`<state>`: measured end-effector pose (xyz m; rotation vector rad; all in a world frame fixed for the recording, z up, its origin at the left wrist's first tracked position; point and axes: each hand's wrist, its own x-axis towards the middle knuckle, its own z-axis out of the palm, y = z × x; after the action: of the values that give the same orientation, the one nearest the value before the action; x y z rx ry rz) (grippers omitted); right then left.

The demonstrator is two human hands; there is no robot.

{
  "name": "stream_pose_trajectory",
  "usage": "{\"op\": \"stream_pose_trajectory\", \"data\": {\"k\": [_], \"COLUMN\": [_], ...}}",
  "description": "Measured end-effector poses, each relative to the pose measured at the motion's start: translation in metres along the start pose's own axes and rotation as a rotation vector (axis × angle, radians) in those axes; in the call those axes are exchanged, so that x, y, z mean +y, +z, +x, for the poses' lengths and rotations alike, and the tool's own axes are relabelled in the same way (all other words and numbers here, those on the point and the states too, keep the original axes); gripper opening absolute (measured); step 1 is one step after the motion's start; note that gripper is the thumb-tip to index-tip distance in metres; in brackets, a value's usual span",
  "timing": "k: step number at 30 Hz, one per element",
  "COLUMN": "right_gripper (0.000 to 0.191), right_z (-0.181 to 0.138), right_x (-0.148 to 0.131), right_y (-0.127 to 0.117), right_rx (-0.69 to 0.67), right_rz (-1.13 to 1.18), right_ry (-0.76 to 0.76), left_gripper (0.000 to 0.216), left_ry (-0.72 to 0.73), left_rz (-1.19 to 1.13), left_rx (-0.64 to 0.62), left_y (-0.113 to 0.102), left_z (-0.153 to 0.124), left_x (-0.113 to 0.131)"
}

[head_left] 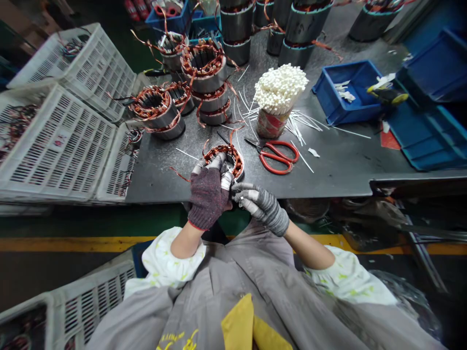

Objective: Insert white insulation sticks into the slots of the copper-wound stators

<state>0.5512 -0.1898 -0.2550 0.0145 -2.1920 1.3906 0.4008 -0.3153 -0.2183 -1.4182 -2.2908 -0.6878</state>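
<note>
A motor stator (238,165) with copper windings lies on the dark tabletop near its front edge. My left hand (207,192), in a dark maroon glove with pale fingertips, is closed over the stator's near left rim. My right hand (264,206), in a grey striped glove, is just right of it, fingers pinched together by the stator's near side. A small bit of white shows at those fingertips, too small to name. Red-handled scissors (278,156) lie to the right of the stator. Behind them stands a can (270,124) packed with thin white sticks.
Stacked stators (209,85) stand at the back left, and taller ones (236,36) behind. Loose white sticks (297,127) lie around the can. A blue bin (328,99) with white scraps is at the right. White plastic crates (78,146) line the left side.
</note>
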Motion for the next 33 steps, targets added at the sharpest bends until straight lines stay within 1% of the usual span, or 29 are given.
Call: {"op": "stream_pose_trajectory", "data": {"k": [3, 5, 8, 10, 11, 13, 14, 16, 20, 24, 27, 30, 33], "right_gripper": [0.026, 0.026, 0.028, 0.026, 0.024, 0.024, 0.025, 0.028, 0.028, 0.024, 0.021, 0.021, 0.019], "right_z": [-0.004, -0.004, 0.006, 0.016, 0.021, 0.028, 0.03, 0.032, 0.037, 0.042, 0.04, 0.04, 0.044], "right_x": [-0.003, -0.005, -0.003, -0.002, -0.001, -0.001, -0.001, -0.002, 0.0, 0.004, 0.002, -0.002, -0.002], "right_y": [0.0, -0.001, 0.002, 0.004, 0.005, 0.005, 0.004, 0.003, 0.0, -0.002, -0.006, -0.009, -0.01], "right_rx": [-0.008, 0.024, 0.127, 0.219, 0.263, 0.314, 0.32, 0.303, 0.258, 0.249, 0.26, 0.28, 0.229], "right_rz": [0.017, 0.046, 0.133, 0.209, 0.243, 0.289, 0.303, 0.31, 0.206, 0.059, 0.051, 0.067, 0.058], "right_ry": [0.009, 0.029, 0.084, 0.181, 0.247, 0.375, 0.417, 0.454, 0.44, 0.351, 0.292, 0.293, 0.298], "left_gripper": [0.05, 0.049, 0.044, 0.039, 0.034, 0.026, 0.024, 0.025, 0.025, 0.026, 0.024, 0.024, 0.023], "left_ry": [-0.039, -0.047, -0.124, -0.169, -0.163, -0.104, -0.06, 0.009, 0.113, 0.132, 0.135, 0.152, 0.159], "left_rz": [0.036, 0.015, -0.102, -0.191, -0.218, -0.22, -0.203, -0.167, -0.176, -0.18, -0.204, -0.198, -0.18], "left_rx": [0.043, 0.049, 0.045, 0.051, 0.056, 0.054, 0.048, 0.036, 0.054, 0.05, 0.061, 0.05, 0.055], "left_y": [0.002, 0.003, 0.004, 0.003, 0.002, 0.0, -0.001, -0.003, -0.005, -0.006, -0.005, -0.003, -0.002], "left_z": [0.001, 0.002, 0.004, 0.006, 0.007, 0.009, 0.009, 0.009, 0.006, 0.003, 0.003, 0.004, 0.004], "left_x": [0.005, 0.006, 0.009, 0.01, 0.011, 0.011, 0.01, 0.009, 0.007, 0.006, 0.004, 0.002, 0.001]}}
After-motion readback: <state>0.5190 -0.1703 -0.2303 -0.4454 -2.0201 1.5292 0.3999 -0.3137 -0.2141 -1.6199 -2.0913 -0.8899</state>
